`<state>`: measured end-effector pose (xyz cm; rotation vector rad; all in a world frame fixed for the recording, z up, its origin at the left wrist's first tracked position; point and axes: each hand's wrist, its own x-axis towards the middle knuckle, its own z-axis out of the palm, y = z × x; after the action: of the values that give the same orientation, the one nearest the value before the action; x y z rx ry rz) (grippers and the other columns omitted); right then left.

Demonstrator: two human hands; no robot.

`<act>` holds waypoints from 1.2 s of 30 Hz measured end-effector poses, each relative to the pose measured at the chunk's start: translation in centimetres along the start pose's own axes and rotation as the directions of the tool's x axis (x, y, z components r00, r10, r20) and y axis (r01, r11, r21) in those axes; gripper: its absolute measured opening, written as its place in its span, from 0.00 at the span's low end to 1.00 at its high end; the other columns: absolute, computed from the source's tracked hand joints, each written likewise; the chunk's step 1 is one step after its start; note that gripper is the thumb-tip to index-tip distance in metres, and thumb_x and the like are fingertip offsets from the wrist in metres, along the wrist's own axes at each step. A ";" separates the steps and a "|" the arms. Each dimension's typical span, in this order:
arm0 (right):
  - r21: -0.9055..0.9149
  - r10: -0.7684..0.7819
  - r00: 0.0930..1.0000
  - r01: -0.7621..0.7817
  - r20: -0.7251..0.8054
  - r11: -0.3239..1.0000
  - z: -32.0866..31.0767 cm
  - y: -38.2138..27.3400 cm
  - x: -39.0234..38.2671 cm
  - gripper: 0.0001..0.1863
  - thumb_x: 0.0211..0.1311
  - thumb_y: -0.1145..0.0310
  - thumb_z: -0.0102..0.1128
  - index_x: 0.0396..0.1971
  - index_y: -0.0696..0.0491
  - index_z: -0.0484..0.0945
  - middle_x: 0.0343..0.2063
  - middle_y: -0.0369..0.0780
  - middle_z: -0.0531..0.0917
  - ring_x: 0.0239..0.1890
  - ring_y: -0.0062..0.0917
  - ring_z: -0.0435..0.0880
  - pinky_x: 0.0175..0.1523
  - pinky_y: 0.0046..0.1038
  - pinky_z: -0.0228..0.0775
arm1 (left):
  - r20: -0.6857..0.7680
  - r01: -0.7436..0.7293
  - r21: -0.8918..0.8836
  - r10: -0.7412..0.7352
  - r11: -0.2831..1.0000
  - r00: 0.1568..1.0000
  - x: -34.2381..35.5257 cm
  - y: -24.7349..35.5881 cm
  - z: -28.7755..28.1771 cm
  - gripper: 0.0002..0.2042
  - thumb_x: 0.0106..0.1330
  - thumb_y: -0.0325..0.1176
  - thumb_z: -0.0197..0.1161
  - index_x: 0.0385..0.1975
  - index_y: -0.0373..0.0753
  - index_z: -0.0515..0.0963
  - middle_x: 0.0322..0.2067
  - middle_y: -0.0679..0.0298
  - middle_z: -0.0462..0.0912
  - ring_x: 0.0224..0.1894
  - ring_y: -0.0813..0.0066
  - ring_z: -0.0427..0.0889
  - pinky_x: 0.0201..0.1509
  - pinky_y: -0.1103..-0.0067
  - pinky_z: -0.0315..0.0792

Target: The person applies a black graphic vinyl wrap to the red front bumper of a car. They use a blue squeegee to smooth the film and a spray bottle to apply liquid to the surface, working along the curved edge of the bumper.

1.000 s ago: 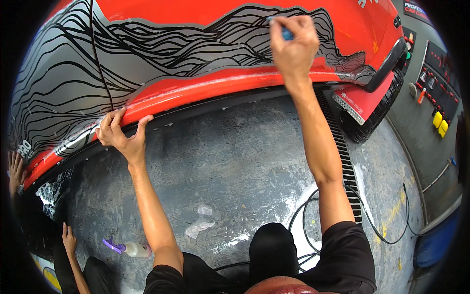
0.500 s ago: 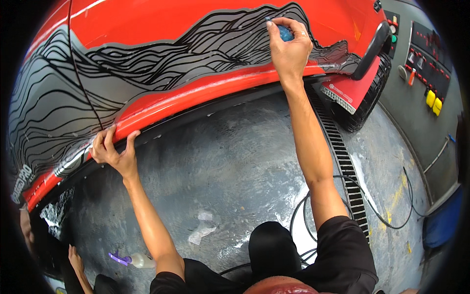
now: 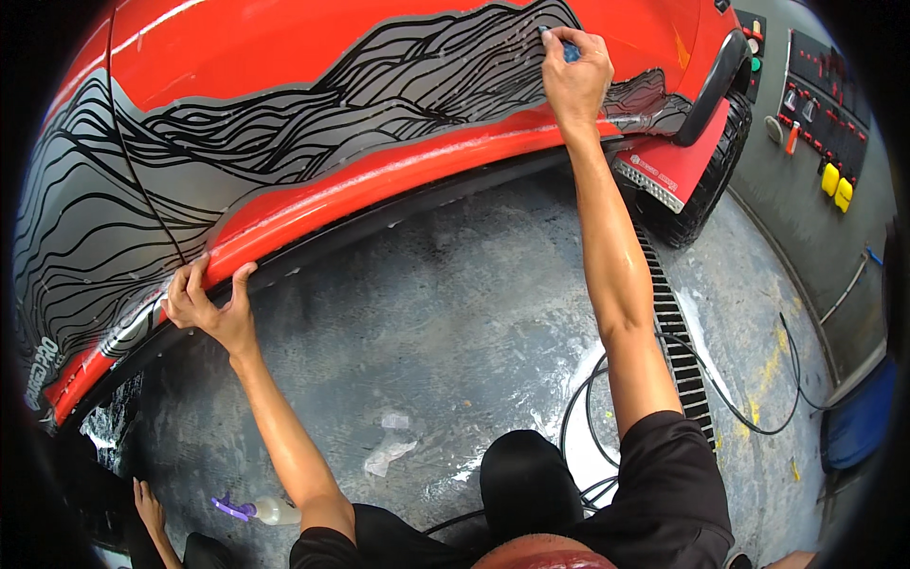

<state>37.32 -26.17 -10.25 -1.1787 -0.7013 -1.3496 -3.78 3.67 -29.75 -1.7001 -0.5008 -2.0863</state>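
A red car's lower side (image 3: 370,204) carries a grey decal (image 3: 303,123) with wavy black lines. High on the right end of that decal, my right hand (image 3: 580,81) presses a small blue piece (image 3: 571,51) against the surface. My fingers cover much of it, so I cannot tell its exact kind. At the lower left, my left hand (image 3: 213,308) leans on the red sill (image 3: 275,237), near the door seam. Its thumb and fingers are spread, and nothing is held in it. Wet streaks shine along the sill.
A spray bottle (image 3: 275,511) with a purple trigger lies on the wet floor, near another person's hand (image 3: 149,507). A drain grate (image 3: 684,375) and a black hose (image 3: 794,379) are at right. The front tyre (image 3: 706,190) stands below a wall tool board (image 3: 825,104).
My right hand has moved slightly right with the blue piece, still against the decal. My left hand stays on the sill. The view has shifted a little.
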 end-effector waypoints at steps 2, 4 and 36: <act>-0.006 0.014 1.000 -0.015 -0.013 1.000 -0.4 0.2 0.1 0.08 0.60 0.64 0.75 0.32 0.53 0.91 0.36 0.46 0.86 0.41 0.41 0.87 0.49 0.41 0.78 | -0.010 0.003 0.003 -0.003 1.000 1.000 0.0 0.1 0.3 0.33 0.49 0.58 0.84 0.53 0.48 0.85 0.50 0.71 0.80 0.60 0.69 0.75 0.71 0.62 0.57; -0.043 0.145 0.989 -0.147 -0.043 0.988 -1.0 1.0 0.6 0.08 0.60 0.64 0.74 0.32 0.53 0.91 0.35 0.46 0.86 0.41 0.42 0.87 0.49 0.41 0.77 | -0.003 0.005 -0.004 -0.005 1.000 1.000 -0.2 0.3 0.3 0.33 0.49 0.58 0.84 0.53 0.48 0.85 0.51 0.71 0.80 0.60 0.69 0.75 0.71 0.62 0.57; -0.082 -0.373 0.921 0.383 0.109 0.920 -1.0 -0.9 0.4 0.04 0.60 0.69 0.75 0.35 0.48 0.92 0.38 0.40 0.86 0.44 0.37 0.85 0.50 0.39 0.76 | 0.002 0.001 -0.020 -0.001 1.000 1.000 -0.2 0.0 0.4 0.33 0.49 0.57 0.85 0.53 0.48 0.85 0.51 0.71 0.81 0.60 0.69 0.75 0.72 0.61 0.55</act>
<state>36.30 -27.06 -9.99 -1.2331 -0.9733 -1.6775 -3.42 3.90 -29.85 -1.7140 -0.4827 -2.0968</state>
